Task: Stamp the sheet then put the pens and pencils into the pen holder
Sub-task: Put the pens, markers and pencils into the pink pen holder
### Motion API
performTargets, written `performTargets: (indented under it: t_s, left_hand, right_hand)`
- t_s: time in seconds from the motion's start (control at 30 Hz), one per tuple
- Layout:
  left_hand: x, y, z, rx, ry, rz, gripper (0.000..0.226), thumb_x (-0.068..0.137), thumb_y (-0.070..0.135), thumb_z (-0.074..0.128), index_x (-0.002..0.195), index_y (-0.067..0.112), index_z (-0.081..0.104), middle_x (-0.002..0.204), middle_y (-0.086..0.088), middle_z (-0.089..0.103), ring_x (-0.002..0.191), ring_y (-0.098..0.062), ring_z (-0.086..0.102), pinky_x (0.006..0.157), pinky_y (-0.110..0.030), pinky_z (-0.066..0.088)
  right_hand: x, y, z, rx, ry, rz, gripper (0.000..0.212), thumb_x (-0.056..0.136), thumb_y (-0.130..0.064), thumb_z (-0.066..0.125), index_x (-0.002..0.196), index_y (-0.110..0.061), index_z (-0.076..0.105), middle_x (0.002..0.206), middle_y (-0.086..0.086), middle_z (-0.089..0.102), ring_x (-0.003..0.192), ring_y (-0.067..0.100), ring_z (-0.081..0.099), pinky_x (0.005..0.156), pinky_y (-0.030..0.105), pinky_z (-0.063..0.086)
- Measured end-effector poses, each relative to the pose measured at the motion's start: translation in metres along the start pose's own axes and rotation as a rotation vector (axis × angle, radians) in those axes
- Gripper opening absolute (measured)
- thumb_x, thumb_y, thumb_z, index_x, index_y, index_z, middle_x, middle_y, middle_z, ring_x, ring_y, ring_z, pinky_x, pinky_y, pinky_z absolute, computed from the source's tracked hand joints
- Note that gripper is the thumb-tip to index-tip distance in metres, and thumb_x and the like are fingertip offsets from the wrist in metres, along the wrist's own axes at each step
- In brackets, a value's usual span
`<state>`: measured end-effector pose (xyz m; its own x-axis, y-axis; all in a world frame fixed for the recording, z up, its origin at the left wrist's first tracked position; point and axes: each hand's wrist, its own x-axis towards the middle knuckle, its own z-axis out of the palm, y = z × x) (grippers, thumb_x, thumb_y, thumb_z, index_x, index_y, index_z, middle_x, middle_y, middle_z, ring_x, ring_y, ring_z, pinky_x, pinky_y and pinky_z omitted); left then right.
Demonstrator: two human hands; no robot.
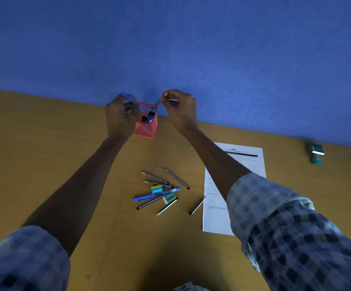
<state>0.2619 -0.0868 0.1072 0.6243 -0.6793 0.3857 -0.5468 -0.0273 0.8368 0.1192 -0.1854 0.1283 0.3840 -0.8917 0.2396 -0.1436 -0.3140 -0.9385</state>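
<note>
A red mesh pen holder (146,128) stands at the table's far edge against the blue wall, with dark pen ends inside it. My left hand (121,115) is just left of its rim, closed on a blue pen (126,95) that sticks up from the fist. My right hand (180,111) pinches a dark pencil (158,102) whose lower end points down into the holder's opening. Several grey pencils (176,178) and a blue pen (155,194) lie in a loose pile mid-table. The printed sheet (216,219) lies to the right, partly under my right forearm.
A green stamp (316,153) lies on its side at the far right near the wall. Two small eraser packets (156,190) rest in the pile. One pencil (197,206) lies against the sheet's left edge. The table is brown wood.
</note>
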Motion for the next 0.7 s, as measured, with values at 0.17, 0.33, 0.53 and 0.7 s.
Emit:
performTargets:
  t_s: [0.17, 0.33, 0.53, 0.7]
  left_hand:
    - [0.004, -0.019, 0.004, 0.131, 0.007, -0.046, 0.014, 0.079, 0.004, 0.063, 0.091, -0.002, 0.068, 0.091, -0.017, 0.072, 0.085, -0.021, 0.07, 0.07, -0.015, 0.053]
    - [0.003, -0.023, 0.006, 0.248, 0.002, -0.007, 0.024, 0.079, 0.009, 0.068, 0.101, -0.002, 0.07, 0.112, -0.015, 0.071, 0.103, -0.026, 0.068, 0.091, -0.029, 0.051]
    - [-0.006, -0.018, 0.008, 0.259, -0.042, -0.013, 0.037, 0.082, 0.018, 0.071, 0.115, 0.002, 0.065, 0.117, -0.013, 0.069, 0.106, -0.023, 0.065, 0.087, -0.02, 0.047]
    - [-0.02, -0.015, 0.002, 0.269, 0.005, 0.01, 0.036, 0.086, 0.023, 0.068, 0.116, 0.003, 0.063, 0.116, -0.015, 0.067, 0.105, -0.025, 0.063, 0.082, -0.019, 0.043]
  right_hand:
    - [0.008, 0.014, 0.015, -0.107, -0.08, 0.034, 0.011, 0.083, -0.004, 0.072, 0.093, -0.001, 0.074, 0.09, 0.009, 0.076, 0.087, 0.018, 0.072, 0.084, 0.037, 0.059]
    - [0.009, 0.019, 0.02, -0.246, -0.168, 0.085, 0.035, 0.081, -0.029, 0.077, 0.113, -0.016, 0.071, 0.105, -0.001, 0.076, 0.098, 0.01, 0.07, 0.088, 0.037, 0.057]
    - [-0.003, 0.021, 0.015, -0.319, -0.151, 0.02, 0.029, 0.089, -0.032, 0.068, 0.113, -0.015, 0.071, 0.108, -0.003, 0.074, 0.095, 0.01, 0.069, 0.085, 0.038, 0.057]
    - [-0.021, 0.032, -0.001, -0.329, -0.163, 0.018, 0.022, 0.09, -0.023, 0.065, 0.107, -0.011, 0.073, 0.105, 0.003, 0.075, 0.091, 0.016, 0.071, 0.083, 0.038, 0.059]
